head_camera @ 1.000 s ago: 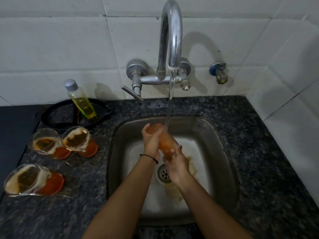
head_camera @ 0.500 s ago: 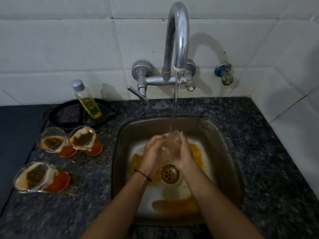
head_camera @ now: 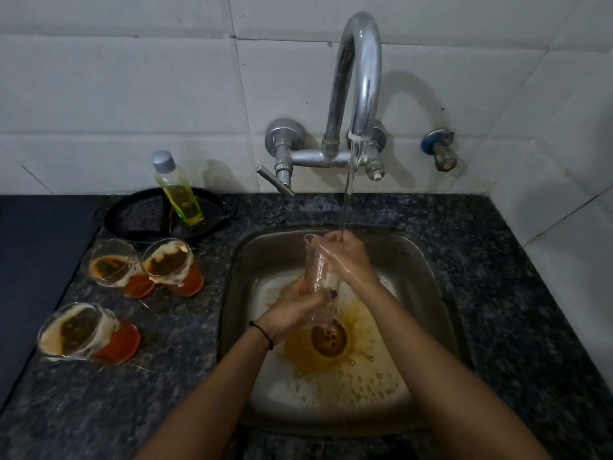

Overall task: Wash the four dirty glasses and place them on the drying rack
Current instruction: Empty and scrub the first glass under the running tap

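Both hands on one clear glass (head_camera: 319, 280) over the sink (head_camera: 428, 293), under the tap stream: left hand (head_camera: 293, 315) wraps the lower end, right hand (head_camera: 345, 257) cups the upper end, fingers closed on it. Three dirty glasses (head_camera: 109, 265) (head_camera: 170, 263) (head_camera: 74, 330) stand on the counter (head_camera: 166, 376) left of the sink, orange residue inside

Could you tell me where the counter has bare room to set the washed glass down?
Right of the sink, to the tiled wall, the counter is bare. So is the near-left corner. Left of the sink is crowded: three dirty glasses, bottle and pan.
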